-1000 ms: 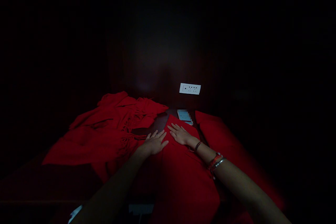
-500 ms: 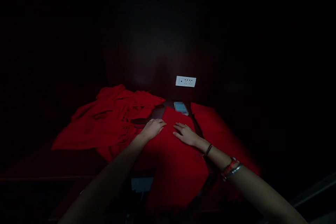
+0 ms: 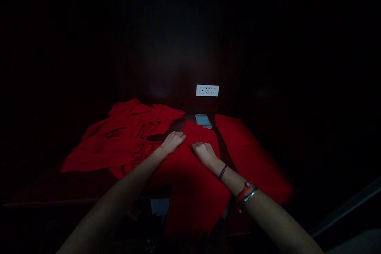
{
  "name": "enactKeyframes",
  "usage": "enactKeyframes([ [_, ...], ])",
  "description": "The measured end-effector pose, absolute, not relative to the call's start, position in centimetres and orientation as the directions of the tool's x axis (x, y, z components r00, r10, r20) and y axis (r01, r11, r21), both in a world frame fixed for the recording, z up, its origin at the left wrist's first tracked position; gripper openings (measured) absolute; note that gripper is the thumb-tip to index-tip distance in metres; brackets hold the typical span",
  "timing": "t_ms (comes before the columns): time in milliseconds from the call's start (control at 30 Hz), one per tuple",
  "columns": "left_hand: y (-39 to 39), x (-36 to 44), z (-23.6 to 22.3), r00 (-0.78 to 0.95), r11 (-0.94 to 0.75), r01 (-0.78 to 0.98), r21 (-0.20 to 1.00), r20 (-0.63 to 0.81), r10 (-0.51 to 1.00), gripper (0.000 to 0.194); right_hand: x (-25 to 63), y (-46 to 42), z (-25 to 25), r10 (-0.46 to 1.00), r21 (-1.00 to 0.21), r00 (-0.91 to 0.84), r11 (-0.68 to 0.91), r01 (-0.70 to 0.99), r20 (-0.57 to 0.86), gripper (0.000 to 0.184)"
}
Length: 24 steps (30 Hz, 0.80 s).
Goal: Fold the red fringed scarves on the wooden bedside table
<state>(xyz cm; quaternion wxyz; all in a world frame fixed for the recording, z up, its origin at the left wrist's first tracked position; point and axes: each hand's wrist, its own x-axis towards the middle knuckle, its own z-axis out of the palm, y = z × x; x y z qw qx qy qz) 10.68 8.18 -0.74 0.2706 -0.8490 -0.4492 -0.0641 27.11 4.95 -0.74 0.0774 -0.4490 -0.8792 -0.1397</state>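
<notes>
A long red scarf (image 3: 196, 190) lies lengthwise on a dark tabletop in the middle of the head view, and its near fringed end hangs over the front edge. At the scarf's left border is my left hand (image 3: 173, 141), fingers bent down and closed on the cloth. My right hand (image 3: 205, 154) is curled on top of the scarf, knuckles up, with its fingertips gathered into the fabric. A small crease in the cloth runs between the two hands. The fingertips of both hands are partly hidden.
Rumpled red fringed scarves (image 3: 110, 139) are heaped at the left. A folded red cloth (image 3: 247, 147) lies at the right. Behind the middle scarf is a blurred, light-blue flat item (image 3: 203, 120). A white socket plate (image 3: 207, 90) is on the dark wall.
My right hand has gone from flat, stretched fingers to a curled grip and moved slightly left. My left fingers have bent more onto the cloth. A crease has appeared between the hands.
</notes>
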Motion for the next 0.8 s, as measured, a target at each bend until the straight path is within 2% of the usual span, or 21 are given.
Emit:
enactKeyframes([
  [100,8.6,10.3,-1.1,0.588,-0.476,0.806,-0.352,0.384,0.711,0.019,27.1,4.9,-0.6,0.743,0.173,-0.599,0.575,0.800,0.300,0.022],
  [200,9.2,9.3,-1.3,0.600,-0.565,0.797,-0.213,0.386,0.701,0.020,27.2,5.2,-1.2,0.714,0.080,-0.617,0.630,0.772,0.331,0.024],
  [300,10.1,7.8,-0.8,0.650,-0.672,0.740,-0.029,0.286,0.704,0.024,27.4,5.5,-2.2,0.652,-0.069,-0.645,0.723,0.688,0.399,0.024],
  [400,11.0,6.9,0.4,0.683,-0.691,0.711,0.128,0.104,0.722,0.036,27.6,5.8,-2.2,0.624,-0.172,-0.656,0.767,0.618,0.426,0.024],
  [467,11.4,7.1,1.2,0.656,-0.656,0.740,0.148,0.055,0.752,0.036,27.9,6.1,-1.3,0.613,-0.219,-0.690,0.787,0.577,0.385,0.023],
  [533,11.6,8.0,1.4,0.583,-0.598,0.795,0.106,0.137,0.800,0.033,28.3,6.6,0.1,0.623,-0.245,-0.700,0.782,0.573,0.349,0.025],
  [600,11.6,9.2,1.0,0.480,-0.513,0.854,0.080,0.256,0.839,0.031,28.8,7.4,1.1,0.682,-0.232,-0.646,0.727,0.646,0.343,0.031],
  [633,11.5,9.9,0.5,0.432,-0.468,0.880,0.085,0.265,0.862,0.034,29.1,7.8,1.4,0.723,-0.213,-0.601,0.682,0.700,0.341,0.034],
  [733,11.1,11.3,-1.4,0.331,-0.344,0.933,0.103,0.128,0.935,0.048,30.0,8.6,0.6,0.849,-0.160,-0.487,0.520,0.839,0.206,0.054],
  [800,10.9,11.6,-2.5,0.317,-0.322,0.941,0.100,0.066,0.946,0.049,30.4,8.8,-0.7,0.894,-0.138,-0.440,0.448,0.883,0.088,0.063],
])
